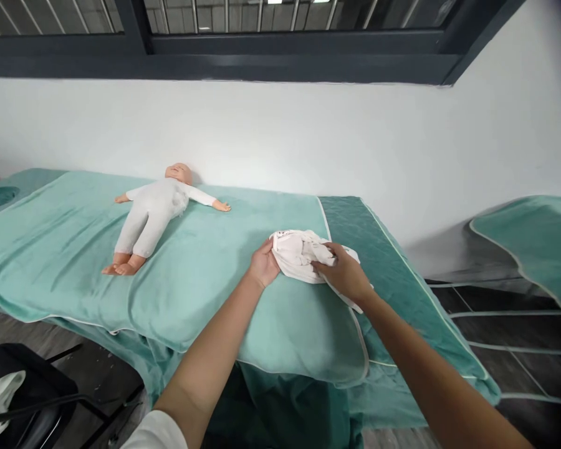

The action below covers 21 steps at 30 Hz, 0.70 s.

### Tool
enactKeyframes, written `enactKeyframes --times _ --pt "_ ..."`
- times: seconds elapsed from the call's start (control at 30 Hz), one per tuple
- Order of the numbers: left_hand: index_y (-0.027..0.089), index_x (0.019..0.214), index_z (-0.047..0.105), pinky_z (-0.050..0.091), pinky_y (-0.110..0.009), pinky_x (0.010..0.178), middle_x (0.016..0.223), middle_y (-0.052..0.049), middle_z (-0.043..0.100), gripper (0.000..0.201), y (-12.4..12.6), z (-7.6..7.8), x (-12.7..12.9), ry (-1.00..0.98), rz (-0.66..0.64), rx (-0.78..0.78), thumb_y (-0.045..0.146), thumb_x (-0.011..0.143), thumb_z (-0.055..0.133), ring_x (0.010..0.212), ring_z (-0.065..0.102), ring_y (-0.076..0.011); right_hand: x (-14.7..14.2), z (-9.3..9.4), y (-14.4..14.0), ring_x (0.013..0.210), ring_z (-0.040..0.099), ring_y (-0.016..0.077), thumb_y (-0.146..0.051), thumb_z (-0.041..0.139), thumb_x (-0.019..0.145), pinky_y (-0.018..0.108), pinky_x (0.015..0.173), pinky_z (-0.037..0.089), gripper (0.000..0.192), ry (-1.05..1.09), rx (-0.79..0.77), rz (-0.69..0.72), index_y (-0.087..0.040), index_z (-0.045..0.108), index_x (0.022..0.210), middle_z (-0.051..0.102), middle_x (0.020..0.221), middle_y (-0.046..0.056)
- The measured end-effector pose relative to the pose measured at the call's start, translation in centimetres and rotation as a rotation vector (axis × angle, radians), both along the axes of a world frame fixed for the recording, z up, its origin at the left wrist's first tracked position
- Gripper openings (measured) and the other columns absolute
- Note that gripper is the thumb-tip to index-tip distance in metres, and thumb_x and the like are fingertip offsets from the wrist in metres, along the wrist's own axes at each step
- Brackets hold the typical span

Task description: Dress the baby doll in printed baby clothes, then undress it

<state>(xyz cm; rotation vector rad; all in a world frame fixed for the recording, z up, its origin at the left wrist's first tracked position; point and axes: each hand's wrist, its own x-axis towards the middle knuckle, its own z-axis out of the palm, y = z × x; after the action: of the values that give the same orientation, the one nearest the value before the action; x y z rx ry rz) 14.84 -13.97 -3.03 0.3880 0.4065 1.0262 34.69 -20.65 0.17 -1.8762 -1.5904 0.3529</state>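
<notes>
A bunched white cloth garment [299, 254] with a small print near its upper left edge is held just over the green bed cover, and its exact cut is hidden by the folds. My left hand [264, 264] grips its left end, with the fingers partly behind the fabric. On the other side, my right hand [343, 269] is closed on the crumpled folds, and a loose end hangs beneath it. To the left, a baby doll [152, 209] in a white body suit lies on its back with arms spread, apart from both hands.
The light green cover [206, 299] lies over a darker green sheet [393, 299] on a bed against the white wall. A black chair [28, 386] with white fabric stands lower left. Another metal bed frame [509, 315] is at right, and a dark window frame [280, 62] runs above.
</notes>
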Motion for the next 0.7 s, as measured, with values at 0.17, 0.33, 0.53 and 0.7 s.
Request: enactKeyframes --times 0.17,0.33,0.53,0.7 --pt "0.013 0.111 0.072 0.048 -0.041 0.108 0.111 -0.011 0.076 0.037 0.4 0.1 -1.0 -0.039 0.092 -0.076 0.032 0.094 0.045 0.119 0.066 -0.0251 0.9 1.9 -2.0 0.088 0.063 0.0233 -0.046 0.070 0.076 0.035 0.079 0.049 0.037 0.331 0.122 -0.026 -0.025 0.066 0.105 0.069 0.099 0.003" --pt "0.015 0.109 0.072 0.047 -0.044 0.109 0.114 -0.010 0.075 0.035 0.3 0.3 -1.3 -0.043 0.097 -0.095 0.033 0.091 0.049 0.121 0.064 -0.0268 2.7 3.9 -5.2 0.074 0.063 0.0214 -0.039 0.069 0.071 0.033 0.064 0.049 0.035 0.756 0.277 -0.149 -0.025 0.062 0.103 0.068 0.090 0.003" --pt "0.017 0.096 0.073 0.049 -0.042 0.109 0.104 -0.009 0.077 0.027 0.2 0.2 -1.4 -0.056 0.140 -0.157 0.035 0.092 0.053 0.117 0.066 -0.0253 7.4 8.7 -8.5 0.098 0.068 0.0377 -0.045 0.045 0.080 0.054 0.077 0.052 0.046 0.735 0.375 -0.221 -0.023 0.068 0.113 0.070 0.110 0.018" --pt "0.014 0.098 0.072 0.048 -0.038 0.110 0.101 -0.009 0.077 0.029 -0.4 0.5 -1.8 -0.099 0.159 -0.185 0.033 0.095 0.050 0.115 0.067 -0.0228 12.4 8.6 -10.1 0.111 0.063 0.0353 -0.036 0.063 0.074 0.051 0.084 0.051 0.032 0.604 0.575 -0.378 -0.032 0.063 0.105 0.066 0.123 0.010"
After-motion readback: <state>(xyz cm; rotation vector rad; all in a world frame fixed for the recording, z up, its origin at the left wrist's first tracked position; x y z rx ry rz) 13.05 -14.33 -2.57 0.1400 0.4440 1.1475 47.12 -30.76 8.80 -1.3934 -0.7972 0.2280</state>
